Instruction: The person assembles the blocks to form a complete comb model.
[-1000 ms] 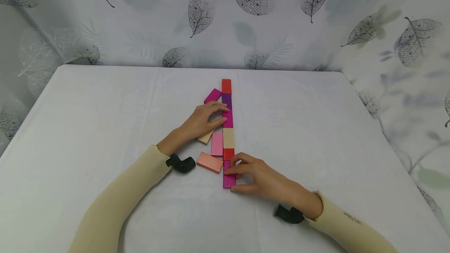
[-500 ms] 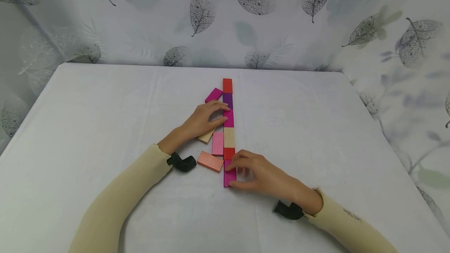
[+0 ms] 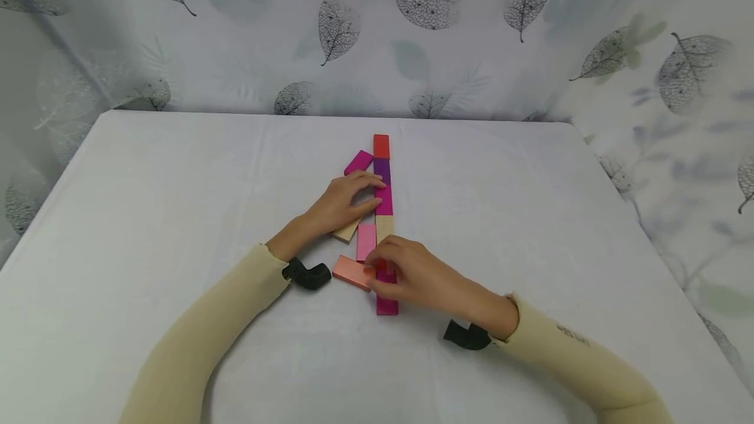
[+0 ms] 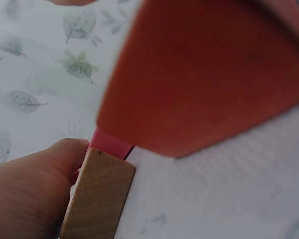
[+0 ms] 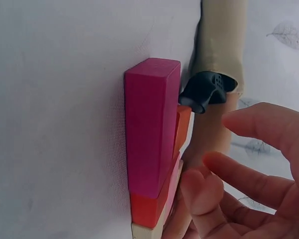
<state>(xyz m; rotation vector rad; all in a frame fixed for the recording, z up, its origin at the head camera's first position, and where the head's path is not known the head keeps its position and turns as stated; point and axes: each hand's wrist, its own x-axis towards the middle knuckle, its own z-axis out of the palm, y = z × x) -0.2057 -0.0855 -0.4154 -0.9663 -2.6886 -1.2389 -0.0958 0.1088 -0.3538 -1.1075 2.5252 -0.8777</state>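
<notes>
My left hand [image 3: 338,205] rests beside a straight row of wooden blocks, its fingertips and thumb tip at a magenta block [image 3: 386,196] in the row. My right hand [image 3: 418,280] hovers over the near part of the row, thumb and fingers apart and nothing between them in the right wrist view. Its fingertips are close to the end of a loose salmon block [image 3: 349,271], lying slanted left of the row. Under that hand, the near magenta block [image 3: 387,307] is partly covered; its full length shows in the right wrist view. A red block there is mostly hidden in the head view.
Left of the row lie a pink block [image 3: 366,241], a natural wood block [image 3: 346,232] half under my left hand, and a slanted magenta block [image 3: 359,161]. Purple [image 3: 381,170] and red [image 3: 381,146] blocks form the far end. A white cloth [image 3: 501,201] covers the table.
My right hand has left the near magenta block and moved up and left, toward the salmon block. My left hand stays in place; the blocks have not visibly moved.
</notes>
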